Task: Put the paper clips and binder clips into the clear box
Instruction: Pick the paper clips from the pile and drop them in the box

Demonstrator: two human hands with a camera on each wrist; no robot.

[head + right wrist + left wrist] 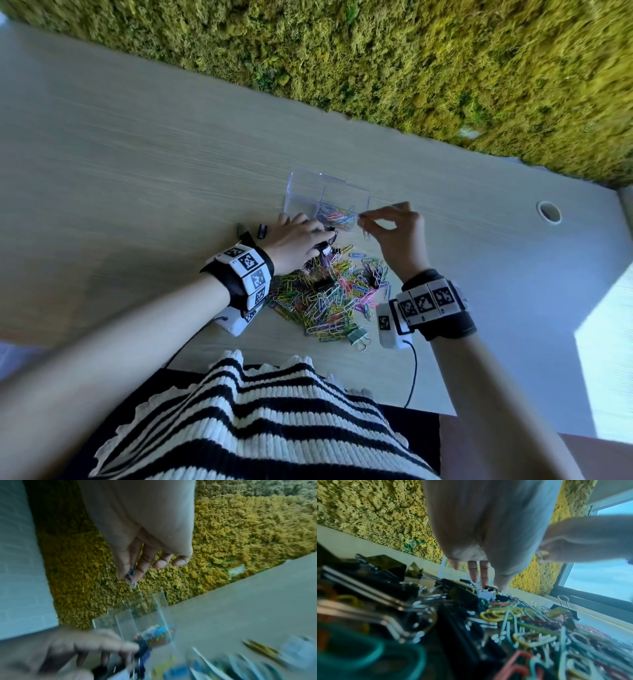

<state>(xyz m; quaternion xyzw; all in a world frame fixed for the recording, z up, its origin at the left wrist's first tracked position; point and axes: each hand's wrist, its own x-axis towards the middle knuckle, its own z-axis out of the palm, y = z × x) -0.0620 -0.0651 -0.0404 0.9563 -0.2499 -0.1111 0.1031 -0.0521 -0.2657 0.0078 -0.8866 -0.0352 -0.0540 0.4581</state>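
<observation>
Mossy green wall [411,61] behind a pale wood desk [137,154], that's the setup. Both wrist views are pretty smeared, so detail is rough there. In the left wrist view the near part of the pile is a blur of black and silver, and the clear box barely shows past the fingers. In the right wrist view the lower edge is all streaks, and the left hand's grip can't be read from it.

Left hand [298,240] lies low over the far edge of the pile of paper clips [329,294], palm down, fingers reaching into a clump of black binder clips [325,240]; it looks like they're closed on one, but I can't tell for sure. Right hand [394,229] is raised just beside the clear box [325,198], wrist bent, thumb and first finger pinching a couple of paper clips [131,576] that dangle down, other fingers loosely curled. The box is open on the desk beyond the pile, with colored clips already lying in one side. One silver binder clip [358,335] lies at the pile's near edge.
</observation>
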